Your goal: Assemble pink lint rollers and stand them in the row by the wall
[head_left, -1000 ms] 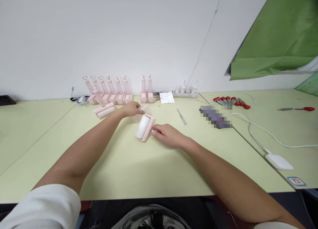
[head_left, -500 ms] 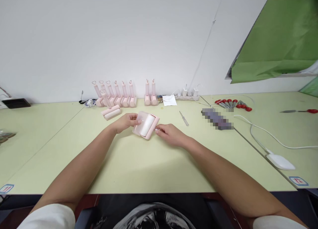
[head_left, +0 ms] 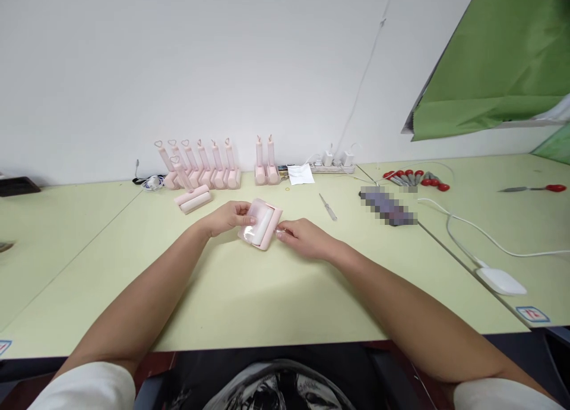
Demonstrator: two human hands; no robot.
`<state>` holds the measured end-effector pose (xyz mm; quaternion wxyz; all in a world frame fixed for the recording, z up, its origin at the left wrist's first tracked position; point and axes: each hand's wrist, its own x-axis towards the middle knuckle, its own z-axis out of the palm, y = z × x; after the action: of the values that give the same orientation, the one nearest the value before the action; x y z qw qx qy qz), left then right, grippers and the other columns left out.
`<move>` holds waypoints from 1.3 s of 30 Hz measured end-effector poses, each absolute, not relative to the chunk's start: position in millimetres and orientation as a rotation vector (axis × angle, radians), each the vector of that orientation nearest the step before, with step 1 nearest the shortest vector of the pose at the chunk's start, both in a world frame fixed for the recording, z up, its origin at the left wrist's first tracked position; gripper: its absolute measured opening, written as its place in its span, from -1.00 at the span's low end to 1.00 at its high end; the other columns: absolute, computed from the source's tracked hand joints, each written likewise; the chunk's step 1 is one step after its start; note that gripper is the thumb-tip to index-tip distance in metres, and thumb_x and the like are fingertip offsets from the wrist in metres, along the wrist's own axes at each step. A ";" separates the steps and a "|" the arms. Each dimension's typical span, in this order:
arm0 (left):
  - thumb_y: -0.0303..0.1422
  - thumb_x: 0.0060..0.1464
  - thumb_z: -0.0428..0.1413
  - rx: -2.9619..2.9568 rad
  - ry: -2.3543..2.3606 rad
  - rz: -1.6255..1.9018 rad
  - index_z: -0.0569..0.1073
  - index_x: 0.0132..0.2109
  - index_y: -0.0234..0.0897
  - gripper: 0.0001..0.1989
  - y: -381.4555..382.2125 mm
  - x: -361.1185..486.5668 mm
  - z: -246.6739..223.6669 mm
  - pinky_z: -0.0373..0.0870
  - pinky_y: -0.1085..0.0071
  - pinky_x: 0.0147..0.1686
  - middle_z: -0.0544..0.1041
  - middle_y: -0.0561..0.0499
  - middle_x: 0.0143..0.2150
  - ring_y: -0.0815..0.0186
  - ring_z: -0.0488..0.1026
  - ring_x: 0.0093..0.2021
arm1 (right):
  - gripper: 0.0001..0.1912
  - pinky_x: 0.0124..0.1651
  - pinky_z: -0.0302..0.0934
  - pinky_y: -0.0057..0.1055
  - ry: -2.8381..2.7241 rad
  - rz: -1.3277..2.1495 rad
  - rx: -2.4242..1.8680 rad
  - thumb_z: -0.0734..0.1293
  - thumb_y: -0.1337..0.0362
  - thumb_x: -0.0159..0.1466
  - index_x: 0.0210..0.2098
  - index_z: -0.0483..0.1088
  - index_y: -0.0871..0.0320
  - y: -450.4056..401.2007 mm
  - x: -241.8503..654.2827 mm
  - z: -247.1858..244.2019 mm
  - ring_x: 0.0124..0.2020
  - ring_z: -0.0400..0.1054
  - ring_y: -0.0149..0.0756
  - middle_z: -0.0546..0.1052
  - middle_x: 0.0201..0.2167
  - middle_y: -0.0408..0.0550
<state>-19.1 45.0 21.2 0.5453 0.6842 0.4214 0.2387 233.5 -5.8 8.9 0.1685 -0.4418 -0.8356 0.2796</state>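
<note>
Above the middle of the table, a pink lint roller (head_left: 271, 229) with a white roll is held tilted between my hands. My left hand (head_left: 229, 217) grips its left side, thumb over the clear cover (head_left: 250, 214). The fingers of my right hand (head_left: 303, 237) are closed at the roller's right edge, around a small shiny part that looks like its handle; most of it is hidden by the fingers. Another pink lint roller (head_left: 193, 200) lies to the left of my left hand.
Several pink lint rollers (head_left: 218, 177) stand along the wall, two more (head_left: 266, 174) beside them. A thin clear-handled screwdriver (head_left: 328, 208), a white paper (head_left: 300, 174), a power strip (head_left: 333, 169), a blurred-out item (head_left: 387, 206), red-handled tools (head_left: 407, 175) and a white charger (head_left: 501, 280) lie about.
The view has shifted slightly. The roller's clear cover has tilted a little in my left hand and now catches light. Both hands keep their hold.
</note>
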 end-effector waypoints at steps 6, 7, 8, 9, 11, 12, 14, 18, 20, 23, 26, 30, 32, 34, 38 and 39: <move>0.00 -0.06 0.28 1.622 0.967 0.510 0.56 -0.12 -0.29 -0.52 41.9 3.3 10.1 0.36 0.40 -0.26 0.58 -0.01 -0.21 0.23 0.47 -0.23 | -0.70 -0.48 0.02 -0.45 -2.167 1.072 -1.292 0.21 0.11 0.35 -0.44 0.32 0.12 -8.0 232.3 9.0 -0.56 0.20 -0.42 0.40 -0.51 -0.17; 0.03 -0.05 0.26 1.578 0.982 0.533 0.55 -0.14 -0.30 -0.51 41.9 6.3 8.2 0.34 0.42 -0.32 0.57 -0.01 -0.27 0.26 0.46 -0.29 | -0.70 -0.51 0.04 -0.45 -2.065 1.236 -1.309 0.23 0.08 0.34 -0.43 0.33 0.13 -7.8 232.8 10.9 -0.59 0.20 -0.43 0.42 -0.50 -0.16; 0.04 -0.03 0.24 1.515 0.999 0.573 0.54 -0.15 -0.32 -0.50 42.4 9.1 6.4 0.32 0.43 -0.38 0.55 -0.01 -0.32 0.29 0.43 -0.35 | -0.69 -0.54 0.07 -0.45 -1.947 1.415 -1.302 0.24 0.04 0.32 -0.40 0.34 0.14 -7.2 233.8 13.5 -0.61 0.22 -0.44 0.45 -0.47 -0.13; 0.05 -0.01 0.23 1.439 1.012 0.620 0.53 -0.16 -0.33 -0.49 43.6 11.9 4.6 0.30 0.44 -0.43 0.54 -0.01 -0.36 0.30 0.42 -0.40 | -0.67 -0.56 0.11 -0.45 -1.825 1.578 -1.262 0.25 0.00 0.31 -0.34 0.37 0.14 -6.1 235.1 16.6 -0.61 0.25 -0.43 0.48 -0.43 -0.09; 0.01 0.04 0.20 1.264 1.029 0.708 0.50 -0.16 -0.35 -0.53 48.3 17.7 1.5 0.31 0.43 -0.48 0.52 -0.04 -0.39 0.30 0.41 -0.44 | -0.63 -0.53 0.24 -0.42 -1.618 1.763 -1.110 0.25 -0.04 0.30 -0.20 0.41 0.16 -2.2 238.5 22.0 -0.54 0.36 -0.37 0.55 -0.28 0.03; -0.03 0.07 0.18 1.179 1.037 0.742 0.48 -0.17 -0.36 -0.57 51.6 21.0 0.3 0.34 0.41 -0.47 0.52 -0.06 -0.39 0.28 0.43 -0.44 | -0.62 -0.47 0.31 -0.38 -1.551 1.760 -1.038 0.26 -0.02 0.29 -0.12 0.42 0.15 0.4 240.1 23.2 -0.46 0.42 -0.32 0.56 -0.20 0.07; -0.12 0.11 0.14 1.059 1.066 0.777 0.47 -0.16 -0.35 -0.65 58.9 29.0 -1.4 0.42 0.35 -0.44 0.52 -0.09 -0.38 0.25 0.47 -0.42 | -0.63 -0.24 0.41 -0.27 -1.526 1.568 -0.977 0.31 0.08 0.25 -0.02 0.41 0.11 6.3 242.0 20.5 -0.23 0.48 -0.22 0.53 -0.03 0.09; -0.24 0.12 0.11 1.083 1.130 0.750 0.49 -0.19 -0.35 -0.76 68.7 50.5 -4.3 0.46 0.32 -0.45 0.52 -0.07 -0.41 0.26 0.47 -0.46 | -0.40 0.19 0.22 0.02 -1.772 0.863 -1.088 0.45 0.19 0.09 0.13 0.35 -0.01 17.3 239.9 -3.1 0.26 0.18 0.00 0.29 0.25 0.05; -0.26 0.11 0.12 1.150 1.137 0.705 0.50 -0.27 -0.36 -0.79 70.4 62.0 -5.6 0.44 0.34 -0.48 0.51 -0.06 -0.45 0.28 0.46 -0.50 | -0.40 0.25 0.14 0.08 -1.777 0.709 -1.149 0.46 0.15 0.09 0.12 0.35 0.00 23.0 239.0 -16.6 0.33 0.07 0.05 0.19 0.30 0.09; -0.24 0.07 0.18 1.280 1.172 0.651 0.48 -0.41 -0.34 -0.76 78.3 73.9 -3.4 0.38 0.37 -0.53 0.47 -0.04 -0.53 0.30 0.42 -0.54 | -0.63 0.25 0.16 0.03 -1.744 0.695 -1.125 0.41 0.11 0.17 -0.04 0.43 0.01 32.3 241.4 -30.8 0.36 0.04 0.02 0.21 0.26 0.08; -0.18 -0.01 0.26 1.408 1.297 0.690 0.47 -0.45 -0.32 -0.72 106.4 73.8 9.4 0.35 0.36 -0.52 0.49 -0.07 -0.51 0.24 0.44 -0.50 | -0.78 0.09 0.31 -0.06 -1.658 0.722 -1.080 0.38 0.13 0.20 -0.17 0.44 0.03 38.9 245.2 -37.5 0.38 -0.01 -0.01 0.32 0.15 0.08; -0.18 0.05 0.22 1.483 1.517 1.011 0.41 0.04 -0.28 -0.56 175.0 54.2 39.4 0.42 0.29 -0.16 0.49 -0.22 0.04 0.10 0.47 -0.01 | -0.84 -0.03 0.37 -0.13 -1.556 0.760 -1.088 0.38 0.14 0.19 -0.27 0.40 0.04 39.9 243.7 -42.3 0.39 -0.02 -0.02 0.43 0.00 0.06; -0.18 0.00 0.27 1.583 1.569 1.268 0.23 0.25 -0.26 -0.28 209.7 41.5 54.7 0.36 0.24 0.01 0.35 -0.26 0.24 0.08 0.37 0.15 | -0.84 0.02 0.35 -0.12 -1.526 0.778 -1.075 0.40 0.15 0.18 -0.27 0.41 0.05 38.9 240.5 -45.5 0.34 0.07 -0.03 0.43 0.01 0.06; -0.16 -0.02 0.27 1.727 1.512 1.367 0.08 0.35 -0.26 -0.12 236.3 31.9 69.5 0.30 0.17 0.11 0.23 -0.31 0.33 0.03 0.27 0.25 | -0.82 0.05 0.33 -0.12 -1.503 0.791 -1.038 0.41 0.15 0.17 -0.27 0.43 0.06 38.7 237.5 -49.5 0.31 0.13 -0.02 0.40 0.06 0.08; -0.05 -0.06 0.26 2.493 1.374 1.143 0.16 0.35 -0.20 -0.12 263.8 29.2 98.5 0.17 0.10 0.22 0.19 -0.24 0.35 -0.06 0.17 0.31 | -0.81 0.07 0.31 -0.09 -1.459 0.833 -1.000 0.41 0.17 0.18 -0.24 0.43 0.07 40.8 234.3 -56.3 0.34 0.09 0.01 0.35 0.14 0.10; -0.01 -0.03 0.22 2.672 1.356 0.948 0.21 0.33 -0.17 -0.18 267.6 31.6 104.7 0.19 0.10 0.20 0.24 -0.21 0.32 -0.06 0.22 0.27 | -0.81 0.07 0.31 -0.09 -1.445 0.851 -1.009 0.41 0.17 0.18 -0.23 0.43 0.07 41.3 233.9 -56.8 0.35 0.08 0.01 0.35 0.15 0.11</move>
<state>31.6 267.6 104.7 -0.0005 0.8503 0.4314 0.3016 233.9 41.3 -56.8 0.5582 -0.4278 -0.6125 0.3608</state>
